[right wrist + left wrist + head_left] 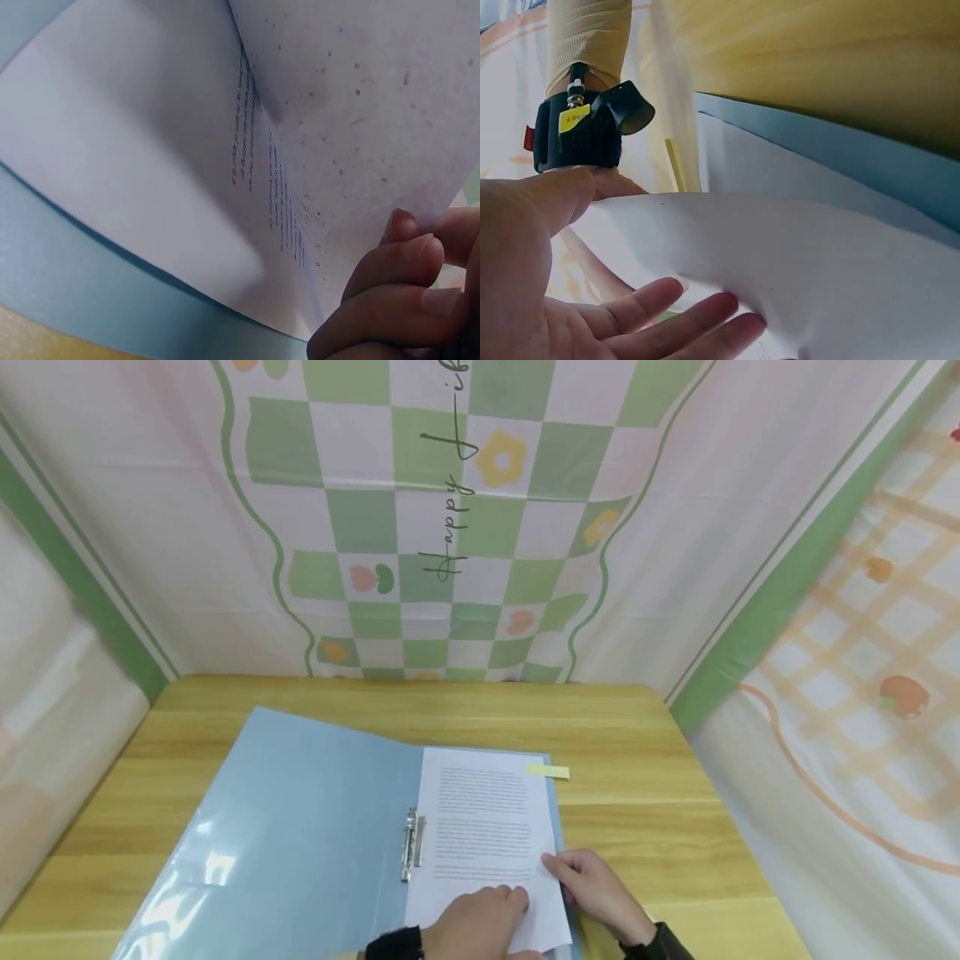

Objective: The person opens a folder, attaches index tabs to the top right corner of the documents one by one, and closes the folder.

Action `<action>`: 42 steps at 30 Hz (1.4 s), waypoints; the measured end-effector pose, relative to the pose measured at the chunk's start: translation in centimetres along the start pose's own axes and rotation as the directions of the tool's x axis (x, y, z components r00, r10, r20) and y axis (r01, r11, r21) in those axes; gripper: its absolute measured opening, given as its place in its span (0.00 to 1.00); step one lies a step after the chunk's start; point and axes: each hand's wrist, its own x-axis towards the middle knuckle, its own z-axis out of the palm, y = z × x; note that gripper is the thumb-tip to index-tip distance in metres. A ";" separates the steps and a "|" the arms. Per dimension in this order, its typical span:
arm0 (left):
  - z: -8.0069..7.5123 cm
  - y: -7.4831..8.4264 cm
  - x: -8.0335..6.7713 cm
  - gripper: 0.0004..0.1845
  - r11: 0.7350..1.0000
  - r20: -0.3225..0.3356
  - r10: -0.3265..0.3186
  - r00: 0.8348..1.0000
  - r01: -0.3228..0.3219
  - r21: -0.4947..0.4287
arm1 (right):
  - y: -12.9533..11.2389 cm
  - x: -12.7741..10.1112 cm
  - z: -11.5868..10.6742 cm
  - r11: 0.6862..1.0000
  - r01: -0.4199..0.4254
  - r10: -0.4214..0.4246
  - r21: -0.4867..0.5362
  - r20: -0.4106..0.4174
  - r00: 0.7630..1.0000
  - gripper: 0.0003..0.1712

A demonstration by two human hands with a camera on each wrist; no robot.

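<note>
A printed white sheet [483, 827] lies over more paper on the right side of an open blue binder [300, 827]. My right hand [600, 893] pinches the sheet's right edge between thumb and fingers. In the right wrist view the lifted sheet [360, 97] shows its back, above another printed page [135, 165]. My left hand [480, 922] rests on the lower part of the sheet, its fingers [705, 315] loosely extended against the paper in the left wrist view. The binder's metal clip [411, 845] stands along the sheet's left edge.
A yellow sticky tab [551, 771] juts out past the upper right of the pages. Under the binder is a wooden table [637, 760], with a patterned cloth [360, 518] hanging behind it. A black band [577, 131] circles the right wrist.
</note>
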 end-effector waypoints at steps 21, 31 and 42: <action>-1.5 0.6 -2.1 0.08 0.988 -0.170 -0.062 0.984 0.037 -0.147 | -0.3 -0.4 0.5 0.997 0.045 -0.044 0.062 -0.017 0.999 0.31; -2.3 -1.0 -3.0 0.06 0.990 -0.227 -0.051 0.972 0.020 -0.139 | -0.1 -0.7 0.4 0.986 0.134 -0.136 0.103 0.013 0.991 0.35; -2.6 -4.4 -6.0 0.09 0.939 -0.182 -0.133 0.974 0.065 -0.337 | 0.1 -0.5 0.9 0.987 0.138 -0.134 0.080 -0.057 0.989 0.23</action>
